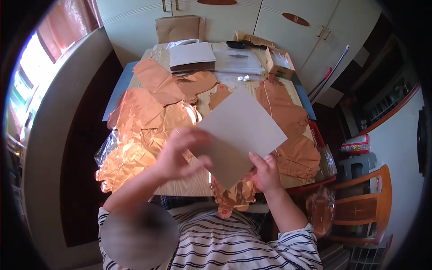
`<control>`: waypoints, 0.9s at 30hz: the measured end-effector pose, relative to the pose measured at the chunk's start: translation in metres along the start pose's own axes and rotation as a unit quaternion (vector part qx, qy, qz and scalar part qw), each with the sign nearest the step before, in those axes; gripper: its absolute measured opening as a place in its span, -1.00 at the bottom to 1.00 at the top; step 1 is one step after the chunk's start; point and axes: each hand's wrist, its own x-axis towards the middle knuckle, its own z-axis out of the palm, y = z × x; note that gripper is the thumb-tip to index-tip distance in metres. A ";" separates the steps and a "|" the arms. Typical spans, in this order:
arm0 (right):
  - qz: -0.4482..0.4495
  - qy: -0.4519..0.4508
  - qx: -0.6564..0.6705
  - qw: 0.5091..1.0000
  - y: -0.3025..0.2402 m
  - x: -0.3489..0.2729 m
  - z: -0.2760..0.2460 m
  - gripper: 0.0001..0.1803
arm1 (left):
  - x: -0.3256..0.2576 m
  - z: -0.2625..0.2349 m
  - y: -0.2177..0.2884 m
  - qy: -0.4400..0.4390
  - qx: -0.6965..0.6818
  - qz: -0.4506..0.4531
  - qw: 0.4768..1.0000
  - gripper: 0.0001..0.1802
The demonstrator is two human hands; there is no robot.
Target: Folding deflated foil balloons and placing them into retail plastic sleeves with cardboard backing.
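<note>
You are looking down at a wooden surface (198, 184) covered with shiny copper-coloured foil shapes. Both of your hands hold one stiff grey sheet of card (240, 135), lifted above the surface and tilted so that one corner points down toward you.

Your left hand (180, 153) is curled around the card's left edge, fingers bent over the front face and thumb pinching near the lower left side. Your right hand (266, 172) grips the lower right edge, fingertips pressed on the front and the palm behind; both hands are closed on the card, not spread.

Directly under the card, at the near edge of the surface, a crumpled piece of copper foil (231, 198) hangs over toward your striped shirt (216, 243). To the left lies a large heap of copper foil sheets (139, 126), partly on clear plastic wrap (104, 150). To the right lie flatter brown-copper foil pieces (292, 135).

At the far end of the surface sit a stack of white and dark papers (191, 56), a clear plastic sleeve with papers (238, 60) beside it, and a small open cardboard box (279, 63) at the far right corner. A brown padded chair back (179, 28) stands beyond the surface, against pale cabinet doors (252, 22). A wooden chair (366, 202) stands to your right, with a clear bag (321, 211) just beside it.
</note>
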 end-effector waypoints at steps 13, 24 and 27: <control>0.039 -0.155 -0.111 0.981 0.012 -0.086 0.017 -0.78 | -0.061 -0.018 0.038 -0.009 -0.239 -0.481 0.843 -0.82; 0.078 -0.134 -0.055 0.986 0.021 -0.105 0.007 -0.81 | -0.191 -0.025 0.091 0.096 -0.419 -0.571 0.699 -0.86; 0.070 -0.046 -0.075 0.994 0.008 -0.110 -0.016 -0.81 | -0.249 -0.024 0.106 -0.153 -0.007 -0.597 0.787 -0.77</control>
